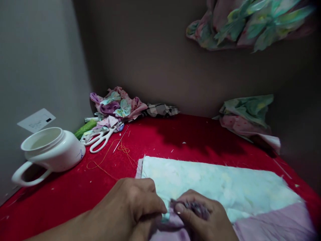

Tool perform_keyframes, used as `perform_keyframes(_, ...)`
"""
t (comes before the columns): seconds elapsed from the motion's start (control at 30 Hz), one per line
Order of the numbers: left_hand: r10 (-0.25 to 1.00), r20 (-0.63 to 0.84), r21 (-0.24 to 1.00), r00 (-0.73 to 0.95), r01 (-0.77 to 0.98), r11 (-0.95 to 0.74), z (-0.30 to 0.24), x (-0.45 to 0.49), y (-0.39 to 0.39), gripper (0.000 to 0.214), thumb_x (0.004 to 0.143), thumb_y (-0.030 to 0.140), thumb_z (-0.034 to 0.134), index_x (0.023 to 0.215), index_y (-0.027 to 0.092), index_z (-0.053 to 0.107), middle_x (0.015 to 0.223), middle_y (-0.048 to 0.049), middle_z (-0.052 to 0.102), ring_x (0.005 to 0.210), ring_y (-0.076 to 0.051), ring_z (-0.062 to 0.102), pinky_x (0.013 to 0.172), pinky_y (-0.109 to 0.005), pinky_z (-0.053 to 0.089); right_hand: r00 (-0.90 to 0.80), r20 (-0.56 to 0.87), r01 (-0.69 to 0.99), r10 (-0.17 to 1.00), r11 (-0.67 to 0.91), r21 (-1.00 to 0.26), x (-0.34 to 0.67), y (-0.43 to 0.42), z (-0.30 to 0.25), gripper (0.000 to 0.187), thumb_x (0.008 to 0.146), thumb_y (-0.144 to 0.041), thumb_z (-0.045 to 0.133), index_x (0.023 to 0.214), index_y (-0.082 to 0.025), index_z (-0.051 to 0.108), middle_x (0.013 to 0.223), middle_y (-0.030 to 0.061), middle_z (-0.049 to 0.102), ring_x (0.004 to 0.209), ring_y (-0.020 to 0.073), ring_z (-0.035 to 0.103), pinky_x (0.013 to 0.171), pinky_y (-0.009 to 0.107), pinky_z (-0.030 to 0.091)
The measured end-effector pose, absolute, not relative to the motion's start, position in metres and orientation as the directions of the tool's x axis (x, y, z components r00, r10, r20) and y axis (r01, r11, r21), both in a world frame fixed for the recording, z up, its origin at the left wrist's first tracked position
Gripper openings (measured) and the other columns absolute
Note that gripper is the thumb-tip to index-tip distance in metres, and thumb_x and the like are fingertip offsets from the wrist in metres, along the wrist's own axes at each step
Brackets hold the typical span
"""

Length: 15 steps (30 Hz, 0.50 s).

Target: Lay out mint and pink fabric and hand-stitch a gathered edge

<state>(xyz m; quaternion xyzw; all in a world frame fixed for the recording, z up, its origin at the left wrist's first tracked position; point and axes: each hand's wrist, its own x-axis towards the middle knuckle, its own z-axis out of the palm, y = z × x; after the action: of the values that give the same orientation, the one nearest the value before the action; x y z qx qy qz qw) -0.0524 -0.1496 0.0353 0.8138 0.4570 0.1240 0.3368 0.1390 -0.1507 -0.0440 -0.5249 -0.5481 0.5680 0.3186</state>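
Observation:
My left hand (132, 204) and my right hand (200, 217) meet at the bottom middle, fingers curled together on a small dark patterned fabric piece (193, 207). Both pinch it where a pale green-white cloth (220, 187) overlaps a lilac cloth (273, 224) on the red table (175, 140). An orange thread (110, 160) trails left of the cloth, with a needle (120, 139) lying near it.
A white mug (50, 150) stands at the left. White scissors (100, 140) lie before a pile of floral fabric scraps (117, 107) in the back corner. Folded fabrics (248, 117) sit at the right; floral cloth (250, 23) hangs on the wall.

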Motion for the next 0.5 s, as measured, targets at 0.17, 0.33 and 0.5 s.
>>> perform_keyframes(0.17,0.844,-0.123,0.656,0.523,0.681,-0.326,0.016,-0.045,-0.147,0.026,0.081,0.017,0.045,0.061,0.015,0.061,0.064,-0.0028,0.051,0.055,-0.009,0.044,0.051,-0.02,0.032,-0.238,-0.419,-0.046,0.876,-0.441,-0.896,0.138,-0.139,-0.059,0.036,0.058,-0.044,0.073,0.068,-0.01,0.063,0.059,0.0049,0.057,0.056,0.0138,0.05,0.053,0.023,0.04)
perform_keyframes(0.33,0.854,-0.139,0.648,0.502,0.698,-0.304,0.009,-0.047,-0.145,0.027,0.081,0.02,0.045,0.057,0.015,0.057,0.064,-0.0017,0.051,0.056,-0.009,0.043,0.05,-0.02,0.03,-0.208,-0.422,-0.018,0.883,-0.435,-0.9,0.139,-0.142,-0.062,0.034,0.057,-0.042,0.074,0.066,-0.01,0.064,0.058,0.0053,0.058,0.055,0.0138,0.05,0.052,0.023,0.039)
perform_keyframes(0.5,0.864,-0.14,0.631,0.483,0.716,-0.298,0.003,-0.048,-0.146,0.025,0.079,0.02,0.045,0.056,0.015,0.053,0.066,-0.0009,0.053,0.056,-0.009,0.044,0.05,-0.021,0.03,-0.18,-0.401,0.016,0.898,-0.405,-0.914,0.136,-0.142,-0.053,0.035,0.055,-0.042,0.073,0.064,-0.01,0.065,0.056,0.0063,0.059,0.054,0.0156,0.052,0.05,0.024,0.04)
